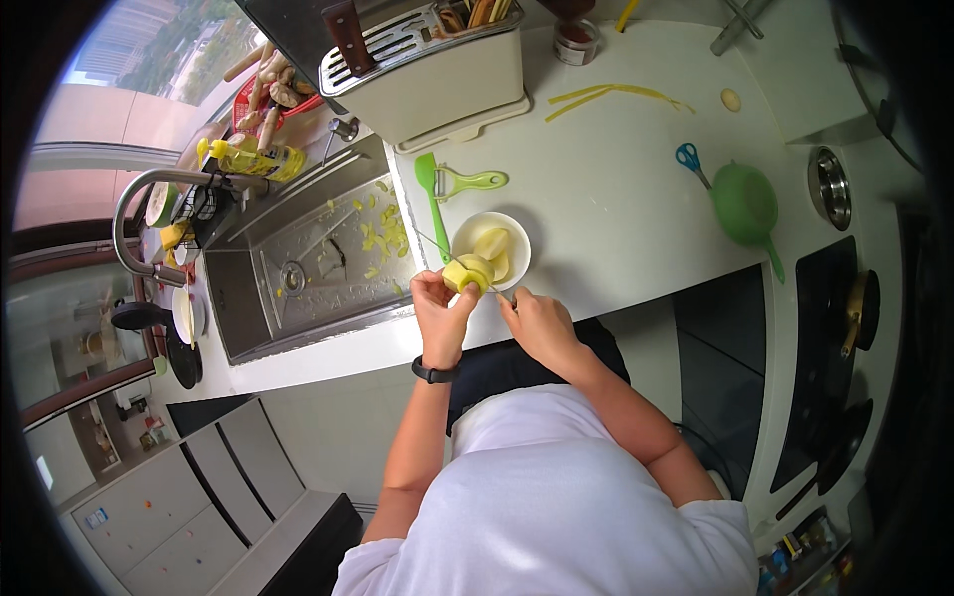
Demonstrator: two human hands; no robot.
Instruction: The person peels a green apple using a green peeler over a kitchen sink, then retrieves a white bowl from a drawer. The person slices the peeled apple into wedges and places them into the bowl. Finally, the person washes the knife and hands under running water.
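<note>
My left hand point(440, 320) grips a peeled, pale yellow potato point(465, 275) with fingers and thumb, just over the near left rim of a white bowl point(526, 260). In my right hand point(542, 328) is the handle of a knife point(429, 241). Its thin blade points up and left, passing at the potato; how deep it sits in the flesh, I cannot tell. Peeled potato pieces point(492, 243) lie in the bowl. Just beyond, on the white counter, are a green peeler point(482, 181) and a long green utensil point(429, 184), possibly a spatula.
On the left is a steel sink point(248, 298) with scattered peelings point(378, 233) and a curved faucet point(124, 214). A cream knife block point(437, 94) stands at the back. Blue-handled scissors point(688, 156), a green strainer point(745, 202) and a steel bowl point(829, 189) are to the right.
</note>
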